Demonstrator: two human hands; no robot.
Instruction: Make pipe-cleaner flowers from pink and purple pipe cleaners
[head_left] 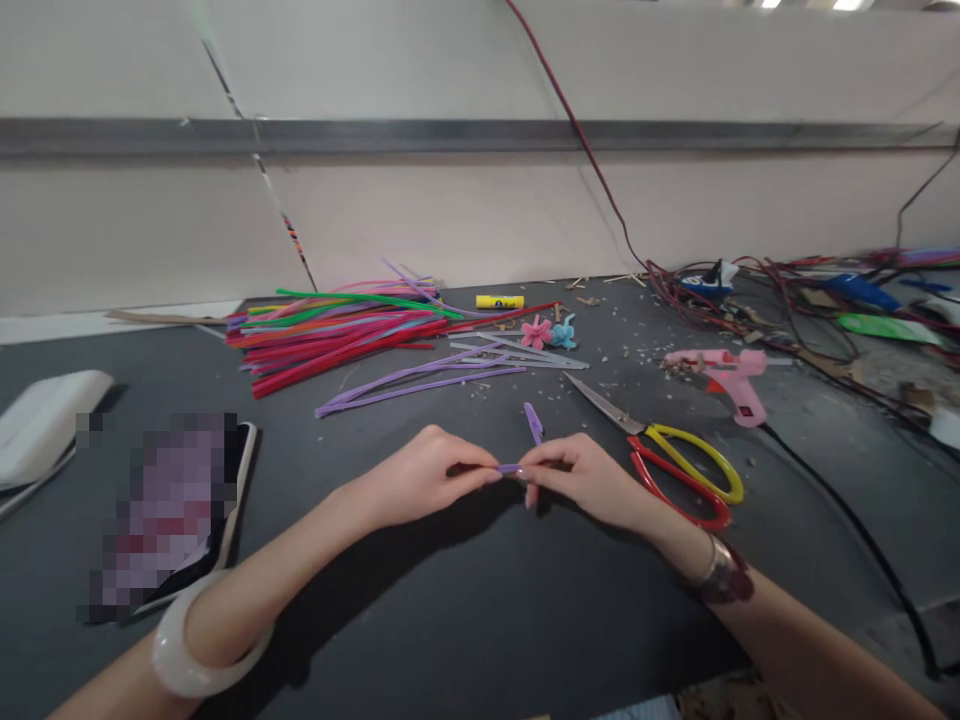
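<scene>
My left hand (424, 475) and my right hand (589, 478) meet over the dark table (465, 610), both pinching a short purple pipe cleaner (531, 432). One bent end of it sticks up between the fingertips. Beyond my hands lie several long purple pipe cleaners (420, 382) and a big pile of coloured ones (337, 325). Scissors with a yellow and a red handle (679, 465) rest just right of my right hand.
A pink glue gun (726, 380) with a black cord lies at the right. Two small pipe-cleaner flowers (547, 333), a yellow glue stick (499, 301), tangled cables (757, 285), a phone (180, 510) and a white case (45, 420) sit around.
</scene>
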